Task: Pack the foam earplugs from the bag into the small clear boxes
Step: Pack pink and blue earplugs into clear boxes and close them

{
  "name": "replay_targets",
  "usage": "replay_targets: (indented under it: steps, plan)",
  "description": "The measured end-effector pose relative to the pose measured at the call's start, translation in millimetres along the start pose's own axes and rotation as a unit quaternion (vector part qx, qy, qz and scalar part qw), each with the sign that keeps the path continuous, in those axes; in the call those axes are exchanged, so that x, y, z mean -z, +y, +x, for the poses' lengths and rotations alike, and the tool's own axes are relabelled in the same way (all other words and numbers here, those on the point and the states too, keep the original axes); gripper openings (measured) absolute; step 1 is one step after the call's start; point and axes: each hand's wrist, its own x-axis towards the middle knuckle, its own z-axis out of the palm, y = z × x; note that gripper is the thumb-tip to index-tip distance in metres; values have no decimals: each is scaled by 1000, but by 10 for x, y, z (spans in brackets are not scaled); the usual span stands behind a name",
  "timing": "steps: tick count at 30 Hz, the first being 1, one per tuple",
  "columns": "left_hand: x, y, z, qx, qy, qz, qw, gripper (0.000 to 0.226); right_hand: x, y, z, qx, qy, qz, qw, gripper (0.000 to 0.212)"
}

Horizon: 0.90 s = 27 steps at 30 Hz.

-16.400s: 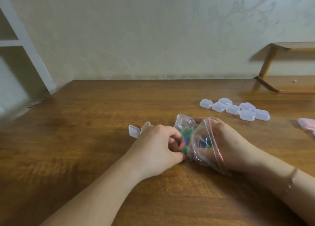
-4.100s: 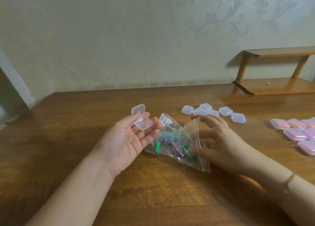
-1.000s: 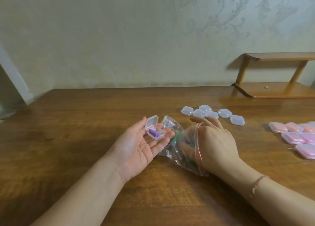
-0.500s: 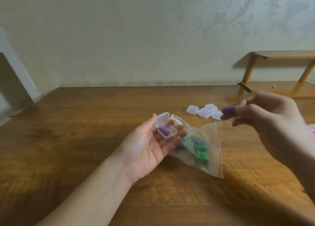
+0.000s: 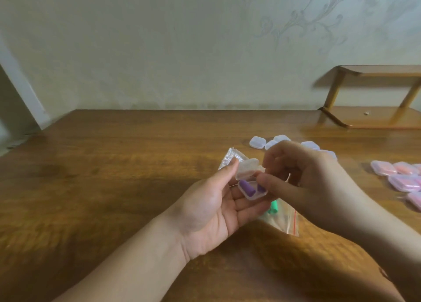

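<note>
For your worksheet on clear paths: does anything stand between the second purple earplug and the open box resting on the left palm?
Nothing visible does. The small clear box lies on the left hand with its lid hinged back. The right hand is already pressing the second purple earplug into it beside the first purple earplug.

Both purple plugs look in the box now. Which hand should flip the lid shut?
Right. The left hand cradles the open box on its fingers, so it is busy. The right hand sits right at the box, fingertips just beside the raised lid.
</note>
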Motion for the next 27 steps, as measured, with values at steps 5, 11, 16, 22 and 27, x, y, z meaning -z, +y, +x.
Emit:
replay_targets:
  steps: [5,11,16,22,27]
  plan:
    - [-18,-1,-7,-2,-17,0,1000,46,-60,25,4,19,1,-67,998,3]
    - [-15,41,-15,6,-11,-33,999,43,20,38,-23,49,37,-39,997,10]
    - [-8,80,-47,-7,-20,-16,1000,45,92,97,-40,64,45,-18,997,19]
    - [-46,57,-66,-53,7,110,992,36,75,78,-86,93,-35,-78,992,40]
    - [-37,23,-80,-100,-1,232,968,59,38,123,-74,99,-32,-89,991,35]
